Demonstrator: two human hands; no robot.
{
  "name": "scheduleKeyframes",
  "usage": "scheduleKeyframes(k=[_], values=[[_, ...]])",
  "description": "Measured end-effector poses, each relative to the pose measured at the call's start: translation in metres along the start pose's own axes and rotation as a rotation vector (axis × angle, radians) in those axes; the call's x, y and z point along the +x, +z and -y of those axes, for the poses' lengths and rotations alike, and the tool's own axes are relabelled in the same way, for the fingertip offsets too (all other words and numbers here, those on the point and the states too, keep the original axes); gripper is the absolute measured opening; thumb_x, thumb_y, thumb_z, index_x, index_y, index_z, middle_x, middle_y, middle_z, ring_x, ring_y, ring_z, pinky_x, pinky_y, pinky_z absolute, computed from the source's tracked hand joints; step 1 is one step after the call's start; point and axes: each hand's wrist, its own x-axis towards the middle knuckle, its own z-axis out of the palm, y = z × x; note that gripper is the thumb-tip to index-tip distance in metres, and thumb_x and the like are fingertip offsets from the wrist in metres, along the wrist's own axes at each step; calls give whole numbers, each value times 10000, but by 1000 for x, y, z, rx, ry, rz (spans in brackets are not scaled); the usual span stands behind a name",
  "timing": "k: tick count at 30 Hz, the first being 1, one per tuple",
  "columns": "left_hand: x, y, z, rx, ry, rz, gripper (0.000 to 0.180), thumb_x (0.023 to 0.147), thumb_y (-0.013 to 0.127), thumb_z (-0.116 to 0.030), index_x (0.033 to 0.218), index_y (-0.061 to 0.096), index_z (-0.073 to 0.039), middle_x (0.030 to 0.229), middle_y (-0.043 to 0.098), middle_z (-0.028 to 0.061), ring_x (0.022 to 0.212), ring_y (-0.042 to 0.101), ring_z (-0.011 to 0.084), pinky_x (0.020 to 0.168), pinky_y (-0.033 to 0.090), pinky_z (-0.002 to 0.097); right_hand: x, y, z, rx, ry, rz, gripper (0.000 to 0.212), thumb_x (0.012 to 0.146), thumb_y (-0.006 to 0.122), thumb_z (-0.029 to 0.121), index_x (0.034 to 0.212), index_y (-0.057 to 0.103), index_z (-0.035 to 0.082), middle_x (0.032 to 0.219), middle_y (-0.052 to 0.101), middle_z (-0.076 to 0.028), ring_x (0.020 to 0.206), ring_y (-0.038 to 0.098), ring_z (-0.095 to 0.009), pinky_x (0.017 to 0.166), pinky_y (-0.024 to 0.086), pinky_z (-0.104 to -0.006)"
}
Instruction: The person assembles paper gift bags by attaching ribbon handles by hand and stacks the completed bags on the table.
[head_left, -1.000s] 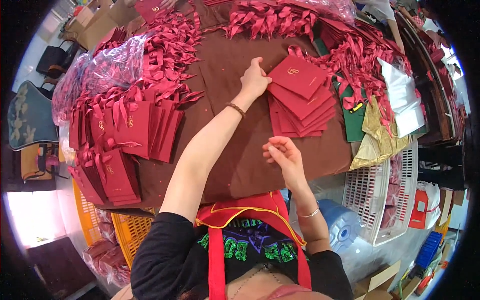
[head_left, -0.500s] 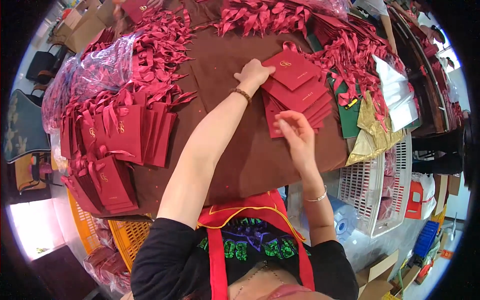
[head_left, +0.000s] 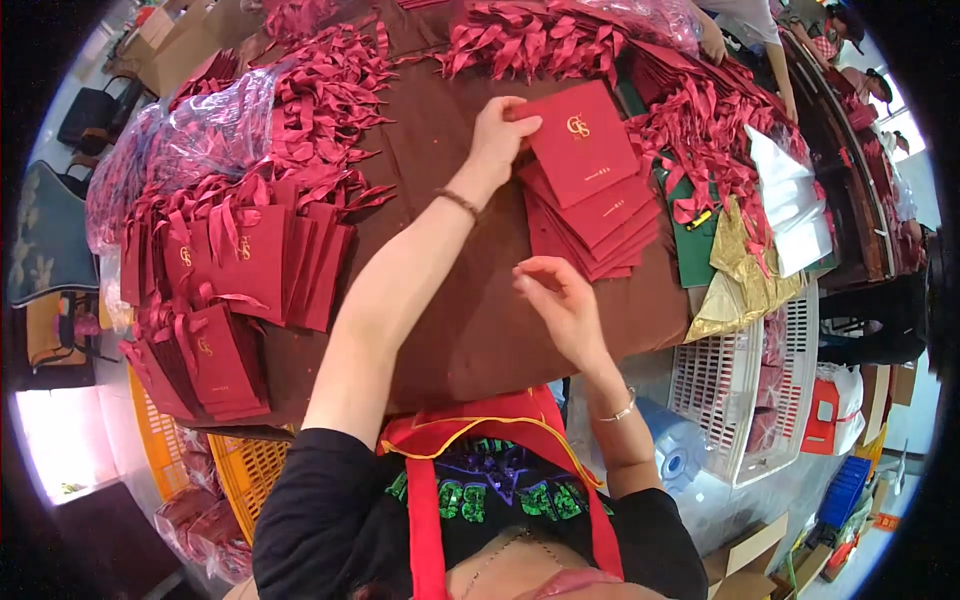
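My left hand (head_left: 500, 140) pinches the upper left edge of a flat red paper gift bag (head_left: 582, 150) with a gold emblem, lifted off a fanned pile of similar bags (head_left: 600, 228). Below and to the left of that pile, my right hand (head_left: 556, 300) hovers over the cloth with its fingers curled toward the thumb. Its fingertips come close together, and nothing shows between them. On the left of the table stand several red bags (head_left: 250, 270) with ribbon handles, and a smaller group of them (head_left: 222, 365) sits nearer to me.
A brown cloth (head_left: 440, 270) covers the table. Masses of red ribbon (head_left: 540, 40) on stacked bags line its far side and both flanks. Gold wrapping (head_left: 740, 270) and a white plastic sheet (head_left: 790, 200) lie at right. Crates (head_left: 740, 390) stand below; another person's arm (head_left: 778, 75) reaches in at far right.
My left hand has raised the top bag from the pile and turned it more upright. My right hand has moved left and down, away from the pile.
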Motion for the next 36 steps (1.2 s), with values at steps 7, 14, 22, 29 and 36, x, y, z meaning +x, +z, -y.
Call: scheduleKeyframes(k=[7,14,22,29,36], values=[[-113,-85,-35,248,-145,405,270,776,627,10,1031,547,-30,981,594,49,893,563,126,792,461,261,-2,-3,39,-751,-635,-155,261,770,632,-24,1027,591,5,1058,577,-132,976,554,-261,846,449,-329],[-135,-116,-21,1292,246,311,121,830,578,-141,910,599,-53,881,616,98,851,592,286,736,463,352,18,24,-47,-1162,-591,102,574,734,703,274,1213,490,42,1213,474,-121,1128,433,-307,971,317,-447],[-19,-159,-61,1952,454,-221,192,793,484,-98,920,626,-74,965,606,106,955,553,288,772,457,443,25,29,-41,-1172,-569,92,562,688,721,348,1131,554,46,1075,506,-98,1010,456,-279,870,343,-431],[36,-189,-57,2007,368,-98,188,827,483,-148,897,648,-91,928,635,109,834,646,279,700,488,439,29,27,-31,-1194,-528,132,589,601,764,362,1069,571,61,1021,507,-69,966,458,-258,798,345,-404],[9,-170,-50,2195,673,-91,144,767,551,-166,879,639,-145,896,581,30,974,544,241,774,385,430,25,29,-19,-1184,-433,192,536,586,782,298,1010,531,87,976,520,-65,891,481,-260,749,360,-374]])
